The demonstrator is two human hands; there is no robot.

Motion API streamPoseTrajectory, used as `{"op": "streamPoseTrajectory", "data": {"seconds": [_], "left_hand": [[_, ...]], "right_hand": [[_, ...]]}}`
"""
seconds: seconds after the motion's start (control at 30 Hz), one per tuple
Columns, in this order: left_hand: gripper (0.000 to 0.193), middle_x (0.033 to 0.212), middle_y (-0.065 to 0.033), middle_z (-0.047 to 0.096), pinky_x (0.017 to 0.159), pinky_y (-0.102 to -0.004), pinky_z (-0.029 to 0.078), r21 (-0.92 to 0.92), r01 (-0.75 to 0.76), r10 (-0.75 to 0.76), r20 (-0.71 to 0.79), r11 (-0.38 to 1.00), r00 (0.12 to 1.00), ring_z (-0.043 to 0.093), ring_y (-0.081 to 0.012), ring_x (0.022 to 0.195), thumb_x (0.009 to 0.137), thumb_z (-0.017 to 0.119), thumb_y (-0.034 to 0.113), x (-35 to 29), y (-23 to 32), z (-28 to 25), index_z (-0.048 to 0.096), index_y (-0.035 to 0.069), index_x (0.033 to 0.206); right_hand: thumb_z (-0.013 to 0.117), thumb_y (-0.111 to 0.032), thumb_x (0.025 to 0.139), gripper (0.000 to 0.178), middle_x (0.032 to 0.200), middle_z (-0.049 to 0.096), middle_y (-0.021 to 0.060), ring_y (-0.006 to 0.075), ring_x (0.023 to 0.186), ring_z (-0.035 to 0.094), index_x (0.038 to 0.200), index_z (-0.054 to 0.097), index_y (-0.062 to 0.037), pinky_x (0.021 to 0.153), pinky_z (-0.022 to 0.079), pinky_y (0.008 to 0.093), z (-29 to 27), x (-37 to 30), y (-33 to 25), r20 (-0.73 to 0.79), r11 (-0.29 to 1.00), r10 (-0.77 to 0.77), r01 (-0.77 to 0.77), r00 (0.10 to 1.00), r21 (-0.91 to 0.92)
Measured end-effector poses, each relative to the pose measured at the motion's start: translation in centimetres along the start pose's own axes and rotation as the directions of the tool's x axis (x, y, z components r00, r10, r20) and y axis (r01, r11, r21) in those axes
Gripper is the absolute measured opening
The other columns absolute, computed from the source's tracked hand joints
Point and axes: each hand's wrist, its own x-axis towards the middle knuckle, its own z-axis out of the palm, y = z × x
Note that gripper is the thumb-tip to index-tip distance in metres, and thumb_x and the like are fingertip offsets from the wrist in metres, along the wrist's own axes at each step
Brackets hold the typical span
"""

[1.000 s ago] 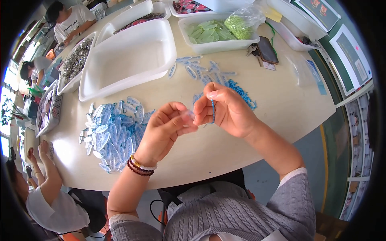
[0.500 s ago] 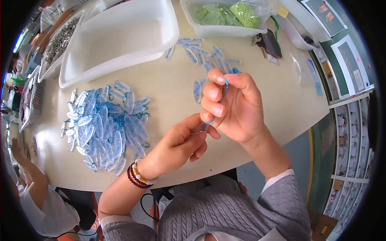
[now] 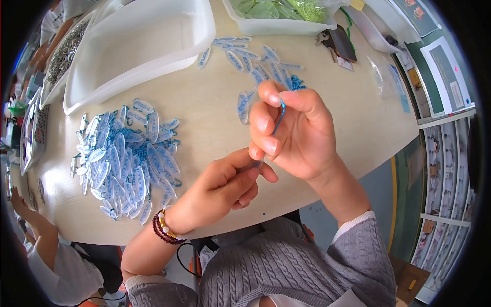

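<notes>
My right hand [image 3: 296,130], raised over the front of the table, pinches a short blue chain or cord [image 3: 280,115] between thumb and index finger. The strand runs down across the palm behind the other curled fingers. Just below, my left hand [image 3: 222,187] is closed, thumb against fingers, on a small clear tag [image 3: 259,163] that is mostly hidden. The two hands touch or nearly touch there. Left of them lies a big pile of clear oval tags [image 3: 120,163] with blue lettering and blue chains. Loose oval tags [image 3: 245,53] lie beyond my right hand, beside a small heap of blue chains [image 3: 297,82].
A large white bin [image 3: 138,46] stands at the back left, beside a tray of metal rings [image 3: 64,56]. Another bin [image 3: 276,26] holds green pieces. A phone [image 3: 341,43] with keys lies at the back right. At far left, another person's arm [image 3: 38,220] rests near the table.
The view has shifted slightly, so the table's things sit further left and up. Both hands keep their grips; the right fingers have curled a little, and less of the chain's lower end shows.
</notes>
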Motion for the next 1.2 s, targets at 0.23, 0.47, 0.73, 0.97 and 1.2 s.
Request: {"op": "streamPoseTrajectory", "data": {"seconds": [0.23,0.47,0.73,0.97,1.2], "left_hand": [[0.022,0.095,-0.0084,0.055,0.061,-0.0231,0.044,-0.187,-0.025,0.026,0.003,0.982,1.0,0.051,-0.0091,0.067,0.096,0.036,0.01,-0.3,0.3,-0.4,0.046,-0.001,0.112],[0.029,0.1,-0.0113,0.057,0.073,-0.0307,0.051,-0.184,-0.125,0.086,-0.207,0.975,0.975,0.06,-0.0158,0.076,0.096,0.038,0.016,-0.9,0.6,0.2,0.043,-0.001,0.119],[0.023,0.068,-0.0003,0.05,0.046,-0.0177,0.033,-0.092,-0.212,0.182,-0.261,0.973,0.948,0.038,-0.0045,0.05,0.097,0.04,0.023,-1.3,1.2,-0.8,0.052,0.004,0.093],[0.019,0.071,0.0042,0.046,0.056,-0.0178,0.034,0.107,-0.316,0.334,-0.27,0.943,0.903,0.037,-0.0029,0.061,0.096,0.044,0.02,-1.3,0.9,-0.8,0.054,0.004,0.094],[0.019,0.077,0.0024,0.053,0.06,-0.0186,0.038,0.146,-0.242,0.277,-0.308,0.959,0.91,0.045,-0.0041,0.067,0.094,0.049,0.018,-0.9,0.2,-1.1,0.058,0.003,0.101]], "right_hand": [[0.044,-0.013,0.085,0.007,0.093,0.058,0.0161,0.0194,0.078,0.058,0.087,0.042,-0.0072,0.066,0.047,0.0278,1.6,-0.4,1.1,-0.135,0.795,-0.121,0.015,0.983,-0.606],[0.056,-0.016,0.086,0.013,0.109,0.052,0.0116,0.0145,0.105,0.048,0.084,0.049,-0.005,0.089,0.039,0.0315,0.6,-0.4,0.9,-0.001,0.495,-0.169,0.084,0.986,-0.865],[0.049,-0.032,0.092,0.032,0.081,0.06,0.0054,0.0115,0.079,0.058,0.091,0.057,-0.0013,0.072,0.046,0.022,0.2,0.0,-0.1,-0.213,0.331,-0.023,-0.194,0.977,-0.924],[0.048,-0.028,0.093,0.033,0.087,0.061,0.005,0.0162,0.085,0.061,0.103,0.058,0.0024,0.083,0.048,0.0294,-0.5,0.7,3.5,-0.179,0.913,0.211,-0.259,0.961,-0.314],[0.048,-0.016,0.093,0.029,0.095,0.062,0.0066,0.0119,0.087,0.058,0.117,0.054,0.0008,0.081,0.048,0.0286,0.6,0.6,3.2,-0.333,0.91,-0.085,-0.063,0.939,-0.41]]}}
